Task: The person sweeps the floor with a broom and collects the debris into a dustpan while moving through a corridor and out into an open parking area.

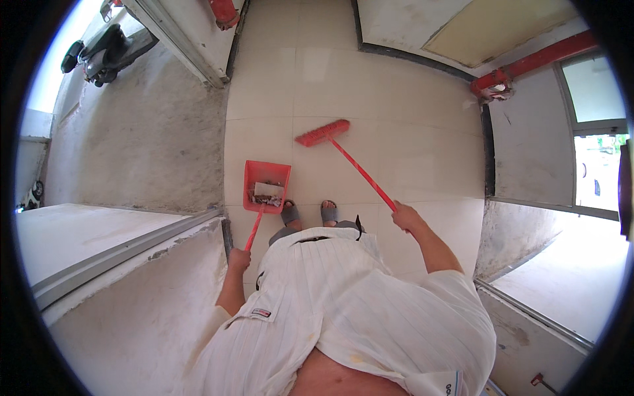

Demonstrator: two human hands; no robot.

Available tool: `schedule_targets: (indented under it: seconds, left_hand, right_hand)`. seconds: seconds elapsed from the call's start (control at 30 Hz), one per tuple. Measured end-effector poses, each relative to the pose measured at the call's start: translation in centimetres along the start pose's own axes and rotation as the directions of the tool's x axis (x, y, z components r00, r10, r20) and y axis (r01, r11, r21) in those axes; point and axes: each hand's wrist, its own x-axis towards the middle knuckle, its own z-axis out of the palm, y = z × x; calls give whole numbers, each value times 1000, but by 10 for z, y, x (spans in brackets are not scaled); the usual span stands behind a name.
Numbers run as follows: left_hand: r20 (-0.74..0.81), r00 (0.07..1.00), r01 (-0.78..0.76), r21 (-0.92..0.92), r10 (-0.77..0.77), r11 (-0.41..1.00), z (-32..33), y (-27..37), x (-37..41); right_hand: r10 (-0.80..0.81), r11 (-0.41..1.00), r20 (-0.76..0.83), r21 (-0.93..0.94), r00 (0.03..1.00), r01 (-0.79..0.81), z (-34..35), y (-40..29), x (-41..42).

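My left hand (239, 260) is closed around the red handle of a long-handled dustpan (251, 173). The red pan rests on the tiled floor beside my feet, with debris and a pale flat piece (269, 190) inside. On the right, my right hand (408, 218) grips the red-and-white striped handle of a push-style broom (324, 132). The broom's red bristle head is at the floor, ahead of my feet and up to the right of the pan, apart from it. Both feet wear grey sandals.
Beige floor tiles (342, 84) run ahead between walls with black skirting. A doorway at left opens onto rough concrete (148, 133), where a dark scooter (106, 52) stands. A red pipe (545, 57) crosses the right wall. A metal sill (133, 252) lies at lower left.
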Motion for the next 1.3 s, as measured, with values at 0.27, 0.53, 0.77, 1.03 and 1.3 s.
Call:
schedule_targets:
  seconds: [0.27,0.53,0.77,1.03,1.3]
  left_hand:
    - [81,983,-179,268,163,947,2,71,70]
    - [332,818,-566,605,469,560,0,163,72]
    - [246,843,-537,385,478,750,2,227,46]
    - [228,841,-539,256,491,803,11,256,41]
    - [192,914,-402,325,357,856,-1,264,42]
  right_hand:
    - [177,876,56,447,983,-183,-2,43,-75]
    - [222,687,-32,715,975,-133,1,44,-33]
    - [99,773,-39,632,994,-52,13,-2,-2]
    - [-47,739,293,653,955,-164,6,-20,-87]
    - [54,811,169,568,984,-142,-18,-46,-127]
